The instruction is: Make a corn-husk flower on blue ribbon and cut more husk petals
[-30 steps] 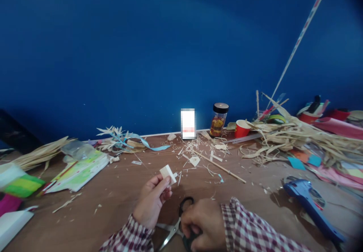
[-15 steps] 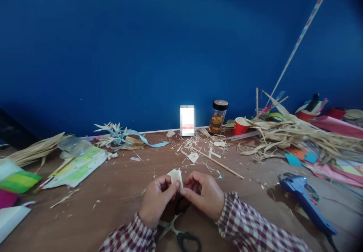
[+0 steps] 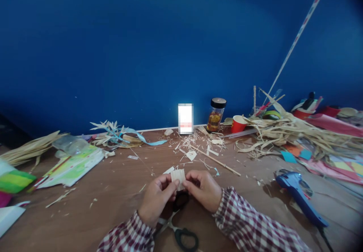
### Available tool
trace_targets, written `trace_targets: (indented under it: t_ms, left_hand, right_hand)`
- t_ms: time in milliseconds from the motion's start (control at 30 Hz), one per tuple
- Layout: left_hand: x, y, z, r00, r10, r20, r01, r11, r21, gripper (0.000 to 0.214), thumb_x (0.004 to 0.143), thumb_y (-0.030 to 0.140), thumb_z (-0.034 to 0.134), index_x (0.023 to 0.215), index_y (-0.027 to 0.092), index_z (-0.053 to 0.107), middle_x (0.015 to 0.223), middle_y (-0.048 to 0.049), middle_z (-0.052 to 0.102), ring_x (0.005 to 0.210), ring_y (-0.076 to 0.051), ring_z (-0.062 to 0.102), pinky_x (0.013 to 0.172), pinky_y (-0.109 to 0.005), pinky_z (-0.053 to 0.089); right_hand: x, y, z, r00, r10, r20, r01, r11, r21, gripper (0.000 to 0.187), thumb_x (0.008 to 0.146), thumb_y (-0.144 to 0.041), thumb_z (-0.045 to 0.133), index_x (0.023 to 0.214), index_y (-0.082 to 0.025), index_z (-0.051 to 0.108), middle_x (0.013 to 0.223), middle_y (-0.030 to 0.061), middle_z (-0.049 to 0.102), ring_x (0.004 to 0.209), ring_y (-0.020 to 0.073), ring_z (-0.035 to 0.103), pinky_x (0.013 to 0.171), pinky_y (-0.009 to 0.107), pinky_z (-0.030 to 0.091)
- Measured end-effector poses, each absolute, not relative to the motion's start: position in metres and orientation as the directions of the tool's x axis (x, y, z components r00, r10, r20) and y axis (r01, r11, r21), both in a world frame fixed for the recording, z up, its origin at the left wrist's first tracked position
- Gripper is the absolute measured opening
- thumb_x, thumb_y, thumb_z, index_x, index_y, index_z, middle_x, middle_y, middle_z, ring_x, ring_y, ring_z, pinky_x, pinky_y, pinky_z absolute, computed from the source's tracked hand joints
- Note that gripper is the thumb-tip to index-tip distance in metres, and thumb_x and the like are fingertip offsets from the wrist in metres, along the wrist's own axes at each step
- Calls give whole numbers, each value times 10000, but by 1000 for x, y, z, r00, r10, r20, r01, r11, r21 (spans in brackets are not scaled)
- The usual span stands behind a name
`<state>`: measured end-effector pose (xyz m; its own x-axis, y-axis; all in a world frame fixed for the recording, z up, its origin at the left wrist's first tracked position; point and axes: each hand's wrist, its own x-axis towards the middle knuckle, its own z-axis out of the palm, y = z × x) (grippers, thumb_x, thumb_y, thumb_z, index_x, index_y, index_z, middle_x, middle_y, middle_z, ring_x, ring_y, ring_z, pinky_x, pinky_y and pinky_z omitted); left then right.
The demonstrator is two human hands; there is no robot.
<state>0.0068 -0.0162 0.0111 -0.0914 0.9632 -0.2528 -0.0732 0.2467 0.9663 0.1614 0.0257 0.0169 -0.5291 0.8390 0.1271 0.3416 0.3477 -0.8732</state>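
Observation:
My left hand and my right hand meet above the brown table, both pinching a small pale folded strip piece between thumbs and fingers. Black-handled scissors lie on the table right beneath and behind my hands, partly hidden by my wrists. Both sleeves are red and white checked.
A blue glue gun lies to the right. A thin wooden stick, pale shavings, a jar and a red cup stand toward the blue wall. Dried strips pile at the right, coloured paper at the left.
My right hand left the scissors lying on the table and came up to join the left hand on the pale piece, which has been turned between the fingers.

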Motion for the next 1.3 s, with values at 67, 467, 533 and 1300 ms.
trace_targets:
  t_ms: [67, 467, 533, 1300]
  left_hand:
    - [7, -16, 11, -80, 964, -255, -65, 251, 966, 293, 663, 382, 640, 806, 127, 622, 605, 11, 569, 527, -79, 475, 492, -182, 405]
    - [7, -17, 7, -65, 969, -237, -143, 226, 964, 271, 665, 382, 645, 648, 118, 587, 557, 15, 534, 479, -66, 425, 454, -181, 365]
    - [8, -17, 7, -68, 965, -253, -169, 239, 956, 266, 655, 374, 657, 648, 117, 589, 547, 18, 526, 468, -62, 416, 448, -180, 357]
    - [6, -18, 18, -128, 944, -305, -265, 264, 927, 283, 596, 381, 700, 758, 152, 666, 683, -17, 607, 617, -116, 522, 572, -214, 460]
  right_hand:
    - [161, 26, 16, -531, 839, 119, 337, 338, -879, 172, 798, -244, 478, 673, -154, 555, 555, -20, 546, 503, 89, 481, 473, 184, 337]
    - [163, 28, 15, -561, 813, 157, 336, 397, -854, 188, 798, -236, 481, 648, -151, 555, 571, -17, 561, 519, 82, 469, 487, 174, 330]
    - [163, 29, 13, -554, 814, 177, 362, 426, -829, 185, 793, -229, 483, 640, -153, 554, 567, -22, 553, 519, 79, 457, 486, 173, 320]
    - [238, 102, 22, -131, 898, 419, 801, 345, -489, 218, 825, -193, 425, 947, -185, 605, 987, 97, 600, 841, 197, 565, 745, 317, 426]
